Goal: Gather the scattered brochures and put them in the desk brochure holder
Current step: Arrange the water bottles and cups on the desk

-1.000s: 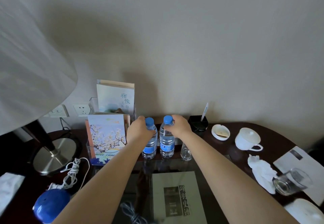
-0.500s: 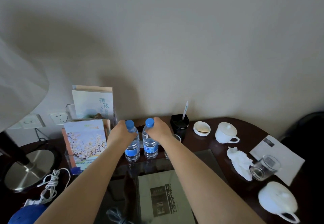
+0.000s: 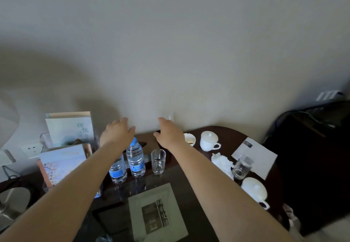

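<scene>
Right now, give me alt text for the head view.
The left hand and right hand hover open near the wall, above two water bottles and an empty glass on a dark desk. Brochures stand in the clear holder at left; one booklet lies flat nearest the camera, with white lidded cups to the right.

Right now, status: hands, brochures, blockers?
Left hand, right hand open, empty. Brochure holder at left holds two brochures; grey brochure lies flat in front. Water bottles, glass stand between the arms.
</scene>
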{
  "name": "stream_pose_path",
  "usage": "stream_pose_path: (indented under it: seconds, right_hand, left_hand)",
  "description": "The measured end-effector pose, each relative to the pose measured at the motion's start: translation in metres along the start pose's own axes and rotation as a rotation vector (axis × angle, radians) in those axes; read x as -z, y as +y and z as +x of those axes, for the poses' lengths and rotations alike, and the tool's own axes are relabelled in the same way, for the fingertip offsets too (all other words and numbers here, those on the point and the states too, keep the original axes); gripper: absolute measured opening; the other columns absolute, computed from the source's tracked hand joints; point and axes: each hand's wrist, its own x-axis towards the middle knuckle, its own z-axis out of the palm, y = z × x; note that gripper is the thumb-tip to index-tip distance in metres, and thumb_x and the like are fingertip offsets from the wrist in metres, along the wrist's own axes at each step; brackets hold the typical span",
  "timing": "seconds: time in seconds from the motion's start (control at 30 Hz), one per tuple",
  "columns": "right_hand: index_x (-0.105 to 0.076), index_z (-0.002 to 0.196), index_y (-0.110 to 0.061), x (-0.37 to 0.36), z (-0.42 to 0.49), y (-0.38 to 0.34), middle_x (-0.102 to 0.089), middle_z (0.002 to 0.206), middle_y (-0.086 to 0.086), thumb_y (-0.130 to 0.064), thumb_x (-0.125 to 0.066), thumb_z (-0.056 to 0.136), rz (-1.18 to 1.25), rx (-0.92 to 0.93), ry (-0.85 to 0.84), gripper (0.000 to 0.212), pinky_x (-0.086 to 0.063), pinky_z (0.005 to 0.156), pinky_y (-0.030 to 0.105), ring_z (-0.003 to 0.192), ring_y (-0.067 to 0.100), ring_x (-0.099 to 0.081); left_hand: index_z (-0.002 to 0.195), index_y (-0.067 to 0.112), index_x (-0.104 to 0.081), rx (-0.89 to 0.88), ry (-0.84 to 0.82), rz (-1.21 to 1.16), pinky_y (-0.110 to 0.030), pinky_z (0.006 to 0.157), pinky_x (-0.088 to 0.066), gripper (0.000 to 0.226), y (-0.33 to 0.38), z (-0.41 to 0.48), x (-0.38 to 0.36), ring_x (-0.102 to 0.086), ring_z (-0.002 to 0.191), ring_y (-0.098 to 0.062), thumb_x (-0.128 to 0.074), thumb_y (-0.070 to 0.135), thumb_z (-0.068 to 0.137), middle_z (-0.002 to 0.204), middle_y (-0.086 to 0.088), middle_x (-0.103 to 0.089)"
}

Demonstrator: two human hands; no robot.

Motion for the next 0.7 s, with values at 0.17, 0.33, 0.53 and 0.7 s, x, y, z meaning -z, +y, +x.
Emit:
stream_pose_path:
  seconds: [0.17,0.33,0.53,0.7]
  right_hand:
    - [-0.031,0.145,-0.019,0.058,-0.034,0.077,-0.048,0.136,0.013,-0.034,-0.052,0.094,-0.076,-0.163,0.051,0.058,-0.043,0.101,0.045,0.127,0.033,-0.046]
    - [-0.032,0.142,-0.015,0.104,-0.08,0.189,-0.049,0.138,0.015,-0.039,-0.05,0.095,-0.206,-0.419,0.079,0.056,-0.044,0.101,0.044,0.128,0.033,-0.048]
    - [-0.04,0.138,-0.018,0.128,-0.116,0.294,-0.051,0.136,0.01,-0.048,-0.043,0.095,-0.302,-0.572,0.039,0.052,-0.042,0.098,0.043,0.127,0.03,-0.048]
    - [-0.03,0.146,-0.025,0.129,-0.121,0.343,-0.049,0.139,0.01,-0.055,-0.037,0.096,-0.309,-0.526,-0.034,0.058,-0.042,0.102,0.045,0.128,0.03,-0.047]
  left_hand:
    - [0.142,0.019,-0.04,-0.261,-0.038,0.015,-0.043,0.105,-0.038,0.049,0.082,-0.003,-0.006,-0.036,0.135,-0.027,-0.039,0.04,0.098,0.144,-0.007,-0.043]
    - [0.143,0.02,-0.038,-0.39,-0.146,-0.008,-0.042,0.107,-0.035,0.051,0.183,-0.024,-0.059,-0.034,0.136,-0.026,-0.035,0.045,0.098,0.146,-0.008,-0.04]
    - [0.143,0.021,-0.035,-0.556,-0.328,0.009,-0.044,0.105,-0.037,0.055,0.284,-0.069,-0.147,-0.035,0.135,-0.026,-0.031,0.051,0.097,0.146,-0.009,-0.038]
    - [0.142,0.019,-0.036,-0.612,-0.482,0.065,-0.044,0.105,-0.039,0.056,0.34,-0.087,-0.197,-0.039,0.132,-0.027,-0.027,0.052,0.098,0.14,-0.011,-0.046]
